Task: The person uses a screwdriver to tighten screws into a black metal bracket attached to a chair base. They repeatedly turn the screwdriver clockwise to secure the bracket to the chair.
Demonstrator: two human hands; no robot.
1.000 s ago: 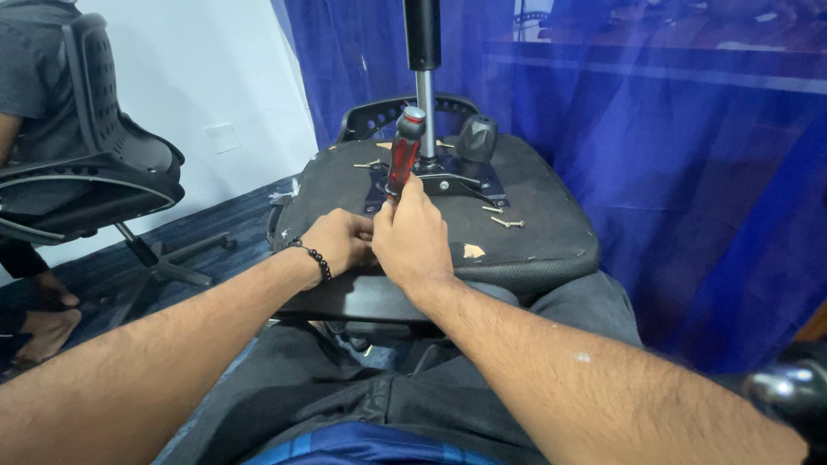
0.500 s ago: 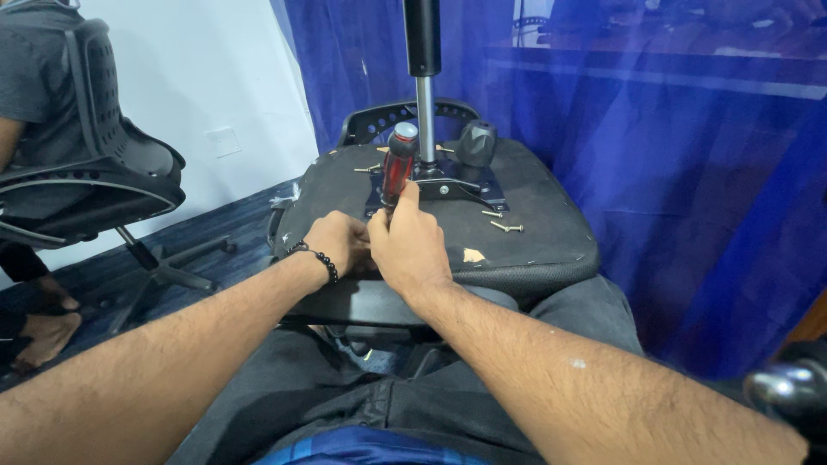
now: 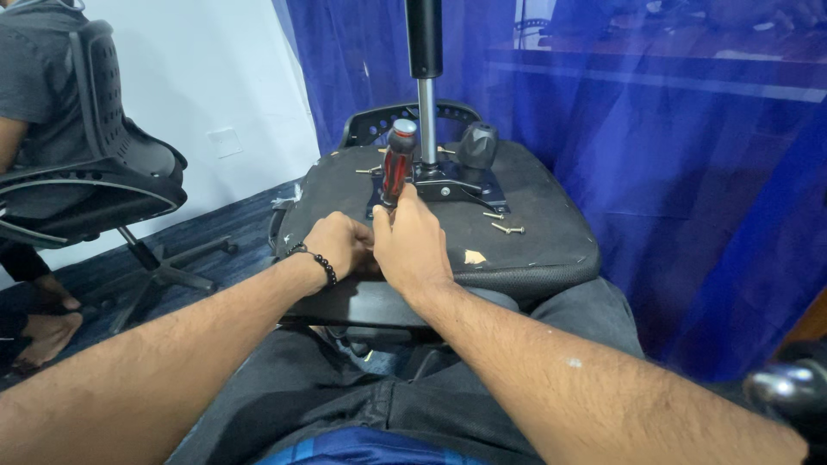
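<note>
My right hand, centre of frame: grip closed around the lower shaft of the screwdriver, fingers wrapped tight, tool standing nearly upright with a slight lean to the left. Red-and-black handle with a grey cap pokes up above the knuckles. Tip hidden behind my fingers; can't tell what it sits in.

My left hand, just left of the right and touching it: grip curled shut, pressed down on the seat underside. Cannot tell whether it pinches anything. Black bead bracelet on that wrist.

Change over the last second: the screwdriver handle has drifted a little left and lower against the metal post, and both hands have hardly shifted. Reads to me as slow turning in place, not a reposition.

Outward: the upturned chair seat lies across my lap, centre frame. Black mounting plate at its middle, gas-lift post rising from it out of the top of the frame, black knob just right of the post. Loose screws lie on the seat to the right of the plate, apart from my hands.

Room: blue curtain fills the right and upper centre. White wall upper left. Another person seated in a black office chair at left edge, bare feet on a dark striped floor.
</note>
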